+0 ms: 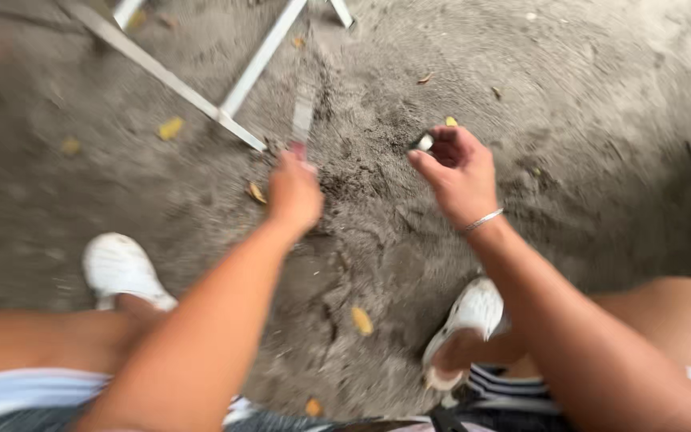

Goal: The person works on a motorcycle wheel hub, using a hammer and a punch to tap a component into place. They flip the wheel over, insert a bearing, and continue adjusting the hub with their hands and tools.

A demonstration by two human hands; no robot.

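Down at the bottom edge, striped cloth [513, 382] covered the lap, cut off by the frame, and bare knees spread to either side. Just past them, two white perforated clogs, one under the left knee [121, 268] and one under the right [469, 316], were planted on loose grey sand [601, 120], rough and scuffed, with yellow dry leaves [361, 320] scattered over it. Everything was smeared with motion blur, so fine detail was hard to read.

Further out, the left hand [293, 192] was curled closed around the handle of a flat, narrow metal blade [304, 112], which pointed away and lay low against the sand; a touch of red showed at the grip, and I couldn't tell what kind of tool it was. The right hand [457, 168], a thin silver bangle [483, 219] on its wrist, pinched a small pale object [424, 142] between thumb and fingertips, too blurred to name, held just above the churned patch of sand.

Farthest away, pale metal bars [201, 96] crossed at an angle on the ground, their upper ends cut off at the top.
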